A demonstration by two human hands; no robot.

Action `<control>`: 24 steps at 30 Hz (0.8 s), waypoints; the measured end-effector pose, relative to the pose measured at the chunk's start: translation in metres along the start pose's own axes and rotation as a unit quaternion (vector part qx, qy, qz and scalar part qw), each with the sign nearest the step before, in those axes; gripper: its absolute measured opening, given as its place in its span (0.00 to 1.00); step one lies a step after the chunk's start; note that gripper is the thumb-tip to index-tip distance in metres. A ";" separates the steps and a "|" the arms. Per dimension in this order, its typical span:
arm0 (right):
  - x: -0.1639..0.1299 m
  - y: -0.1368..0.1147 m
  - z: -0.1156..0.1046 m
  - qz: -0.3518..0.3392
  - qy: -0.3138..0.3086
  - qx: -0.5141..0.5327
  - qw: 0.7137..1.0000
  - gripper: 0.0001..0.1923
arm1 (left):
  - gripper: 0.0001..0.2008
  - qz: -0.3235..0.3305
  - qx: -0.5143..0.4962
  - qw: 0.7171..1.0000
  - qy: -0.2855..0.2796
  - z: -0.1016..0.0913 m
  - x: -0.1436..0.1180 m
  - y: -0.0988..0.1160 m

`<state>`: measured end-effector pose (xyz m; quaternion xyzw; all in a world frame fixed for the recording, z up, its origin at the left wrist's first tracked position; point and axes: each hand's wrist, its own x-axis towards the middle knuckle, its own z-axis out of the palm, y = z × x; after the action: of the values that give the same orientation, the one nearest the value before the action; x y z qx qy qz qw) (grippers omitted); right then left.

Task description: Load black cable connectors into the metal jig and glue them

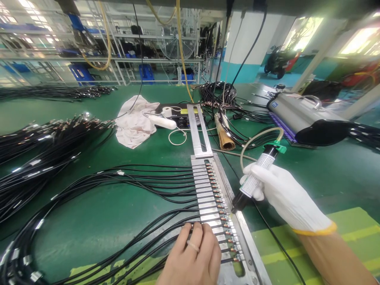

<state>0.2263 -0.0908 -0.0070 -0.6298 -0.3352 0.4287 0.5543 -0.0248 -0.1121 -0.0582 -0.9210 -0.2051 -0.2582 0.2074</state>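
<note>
Green worktable [74, 215] carries a long silver metal fixture [204, 202] with thin black cables [97, 180]; white-gloved right hand [282, 194] grips a black labelled syringe [263, 164] beside it; bare left hand [194, 253] lies over cables, its grip unclear.

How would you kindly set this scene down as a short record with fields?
Right hand: gloved right hand gripping a labelled syringe, its tip angled down near the metal fixture; contact unclear
Left hand: bare left hand, ring on one finger, over the black cables at the fixture's near part
Cable ends: lined up along the fixture
Surface: green table
Beyond the fixture's left side: crumpled cloth
Far right: silver device, purple light underneath
</note>
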 end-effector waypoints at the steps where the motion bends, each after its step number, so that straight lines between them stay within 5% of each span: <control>1: 0.000 0.000 0.000 0.001 0.004 0.001 1.000 0.20 | 0.17 0.002 0.002 1.000 -0.004 0.000 -0.001 0.000; 24: 0.002 0.000 -0.001 0.012 0.016 0.007 1.000 0.20 | 0.16 0.004 0.003 1.000 -0.008 0.001 -0.002 0.000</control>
<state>0.2281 -0.0900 -0.0073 -0.6370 -0.3155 0.4273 0.5586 -0.0261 -0.1123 -0.0605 -0.9234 -0.2037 -0.2489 0.2096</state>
